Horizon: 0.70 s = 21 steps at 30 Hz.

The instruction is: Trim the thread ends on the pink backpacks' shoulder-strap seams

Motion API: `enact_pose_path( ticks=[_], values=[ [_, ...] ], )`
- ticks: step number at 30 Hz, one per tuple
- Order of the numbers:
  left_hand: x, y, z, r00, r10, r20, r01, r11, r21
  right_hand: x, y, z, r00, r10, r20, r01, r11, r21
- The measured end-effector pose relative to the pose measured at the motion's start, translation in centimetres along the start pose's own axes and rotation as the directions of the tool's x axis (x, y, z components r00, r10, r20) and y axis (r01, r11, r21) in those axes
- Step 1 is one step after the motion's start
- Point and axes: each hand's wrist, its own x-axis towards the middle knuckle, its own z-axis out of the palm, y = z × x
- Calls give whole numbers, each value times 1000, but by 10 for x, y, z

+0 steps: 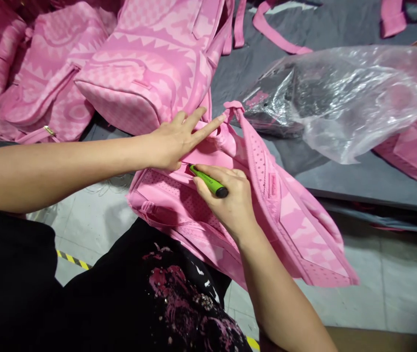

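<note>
A pink patterned backpack (pixel 296 220) lies spread over the table's near edge and hangs partly over my lap. With fingers spread, my left hand (pixel 179 142) presses flat on its pink fabric near the top. My right hand (pixel 230 195) is closed round a green marker (pixel 210 182) with a black end, its tip angled onto the backpack just below my left thumb. The small spot under the tip is hard to make out. Mesh padding and a strap show below the marker.
Behind my left hand stands another pink backpack (pixel 157 63), with more pink backpacks (pixel 57 63) to the left. A clear plastic bag (pixel 370 93) lies on the grey table (pixel 304 171) at the right. Yellow-black tape (pixel 72 260) marks the tiled floor.
</note>
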Motion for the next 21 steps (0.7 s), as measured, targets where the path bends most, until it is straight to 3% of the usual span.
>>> enact_pose_path(
  ticks=[6,9,15,21],
  values=[
    [-1,18,4,992,-103,-73,107,993,56,5,4,7,999,27,27,-27,1000,7],
    [0,24,2,985,-168,-30,170,982,87,4,6,7,1000,0,17,0,999,32],
    [2,1,-2,999,-11,34,9,999,42,-2,3,-2,999,-4,37,3,999,37],
    [0,-16,-1,999,44,5,-44,999,29,-1,-3,-9,988,-11,154,-3,996,90]
  ],
)
